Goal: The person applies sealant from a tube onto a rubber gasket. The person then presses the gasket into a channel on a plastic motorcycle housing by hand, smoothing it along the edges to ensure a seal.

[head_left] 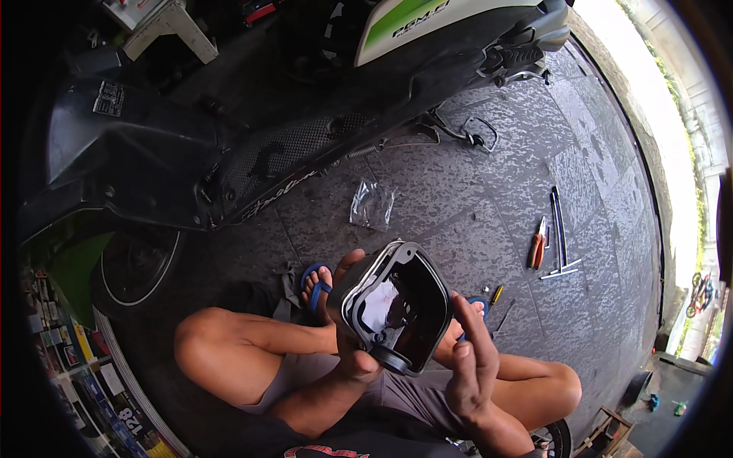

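My left hand (353,368) grips a black, hollow plastic housing (441,320) above my lap, thumb at its lower left and fingers around its far left side. It looks like an air filter box; its open side faces up and shows a glossy dark inside. A round neck (391,360) sticks out at its near end. My right hand (475,370) is at the housing's right side, fingers stretched out and apart, the index fingertip at the rim. Whether that fingertip presses on it I cannot tell.
A black scooter (290,145) stands across the far side. On the grey tiled floor lie a clear plastic bag (372,204), orange-handled pliers (538,246), T-handle wrenches (561,237) and a small yellow-handled screwdriver (497,294). A shelf of boxed goods (84,366) borders the left.
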{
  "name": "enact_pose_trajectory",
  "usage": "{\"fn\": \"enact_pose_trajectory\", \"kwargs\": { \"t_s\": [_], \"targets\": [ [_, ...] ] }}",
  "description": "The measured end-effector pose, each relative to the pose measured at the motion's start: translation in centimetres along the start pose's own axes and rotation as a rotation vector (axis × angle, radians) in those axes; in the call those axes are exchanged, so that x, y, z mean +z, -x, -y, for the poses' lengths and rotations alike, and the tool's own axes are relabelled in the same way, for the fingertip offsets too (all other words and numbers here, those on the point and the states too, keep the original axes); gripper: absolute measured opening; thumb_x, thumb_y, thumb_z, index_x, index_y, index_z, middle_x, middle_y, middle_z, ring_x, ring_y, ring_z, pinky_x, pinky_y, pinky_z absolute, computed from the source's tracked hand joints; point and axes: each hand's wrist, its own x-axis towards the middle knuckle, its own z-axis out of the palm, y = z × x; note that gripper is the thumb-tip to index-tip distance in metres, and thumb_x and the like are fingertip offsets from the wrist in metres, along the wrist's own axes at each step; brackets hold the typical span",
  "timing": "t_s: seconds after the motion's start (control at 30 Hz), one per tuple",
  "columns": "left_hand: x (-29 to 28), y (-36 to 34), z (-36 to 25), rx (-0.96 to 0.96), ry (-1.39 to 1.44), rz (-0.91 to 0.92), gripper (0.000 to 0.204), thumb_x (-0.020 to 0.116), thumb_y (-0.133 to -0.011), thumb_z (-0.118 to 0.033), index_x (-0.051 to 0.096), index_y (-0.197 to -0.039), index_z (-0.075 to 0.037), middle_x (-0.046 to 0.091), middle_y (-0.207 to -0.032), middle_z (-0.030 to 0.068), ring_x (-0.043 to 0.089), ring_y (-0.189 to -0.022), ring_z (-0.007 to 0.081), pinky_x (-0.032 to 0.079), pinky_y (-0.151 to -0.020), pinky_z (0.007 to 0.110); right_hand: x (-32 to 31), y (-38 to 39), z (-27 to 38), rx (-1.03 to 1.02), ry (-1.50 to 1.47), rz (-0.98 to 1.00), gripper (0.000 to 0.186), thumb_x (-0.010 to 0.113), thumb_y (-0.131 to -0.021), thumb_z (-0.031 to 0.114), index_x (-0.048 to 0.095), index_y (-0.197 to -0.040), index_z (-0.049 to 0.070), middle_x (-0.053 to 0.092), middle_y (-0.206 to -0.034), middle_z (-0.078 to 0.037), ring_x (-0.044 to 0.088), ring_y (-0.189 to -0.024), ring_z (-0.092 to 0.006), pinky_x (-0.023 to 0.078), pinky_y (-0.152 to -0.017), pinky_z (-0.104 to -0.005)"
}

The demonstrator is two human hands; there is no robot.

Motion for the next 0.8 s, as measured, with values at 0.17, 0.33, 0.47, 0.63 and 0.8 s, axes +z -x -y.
{"fn": "enact_pose_trajectory", "kwargs": {
  "t_s": [0.17, 0.33, 0.47, 0.63, 0.8],
  "targets": [
    [0.3, 0.5, -1.1, -0.067, 0.106, 0.044, 0.125, 0.087, -0.064, -0.056, 0.011, -0.152, -0.011, 0.037, -0.145, 0.0231, 0.047, -0.131, 0.0398, 0.046, -0.106, 0.055, -0.8, -1.4, -0.9, 0.287, -0.474, -0.093, 0.025, 0.059, -0.099, 0.012, 0.065, -0.116, -0.005, 0.065, -0.109, -0.01, 0.059, -0.101, -0.0161, 0.045, -0.095, -0.0313],
    [0.8, 0.2, -1.3, -0.087, 0.12, 0.019, 0.132, 0.089, -0.059, -0.059, 0.012, -0.152, -0.003, 0.03, -0.15, 0.0204, 0.04, -0.138, 0.0344, 0.04, -0.113, 0.047, -0.6, -1.6, -1.6, 0.203, -0.468, -0.072, 0.022, 0.062, -0.096, 0.009, 0.068, -0.113, -0.005, 0.065, -0.107, -0.01, 0.059, -0.101, -0.0167, 0.044, -0.095, -0.031],
    [0.8, 0.2, -1.3, -0.108, 0.148, 0.002, 0.134, 0.091, -0.058, -0.057, 0.012, -0.151, -0.003, 0.032, -0.15, 0.0193, 0.041, -0.137, 0.0328, 0.039, -0.114, 0.046, -0.4, -1.5, -1.4, 0.191, -0.44, -0.074, 0.022, 0.064, -0.095, 0.009, 0.069, -0.112, -0.004, 0.066, -0.105, -0.011, 0.059, -0.102, -0.018, 0.044, -0.095, -0.0321],
    [1.0, 0.3, -1.6, -0.147, 0.184, 0.008, 0.134, 0.092, -0.057, -0.054, 0.012, -0.151, -0.002, 0.035, -0.148, 0.0184, 0.042, -0.136, 0.0321, 0.039, -0.114, 0.045, 0.2, -1.6, -0.2, 0.242, -0.528, -0.165, 0.026, 0.065, -0.091, 0.0, 0.068, -0.116, -0.003, 0.064, -0.106, -0.01, 0.059, -0.099, -0.0182, 0.046, -0.092, -0.0307],
    [1.7, 0.0, -2.4, -0.157, 0.216, -0.002, 0.129, 0.093, -0.06, -0.05, 0.013, -0.15, -0.002, 0.038, -0.146, 0.0179, 0.044, -0.135, 0.0319, 0.042, -0.111, 0.044, -0.1, -1.5, -0.5, -0.238, 0.178, -0.129, 0.036, 0.06, -0.088, -0.01, 0.067, -0.121, 0.001, 0.06, -0.106, -0.012, 0.059, -0.093, -0.0179, 0.047, -0.079, -0.0253]
  ]
}}
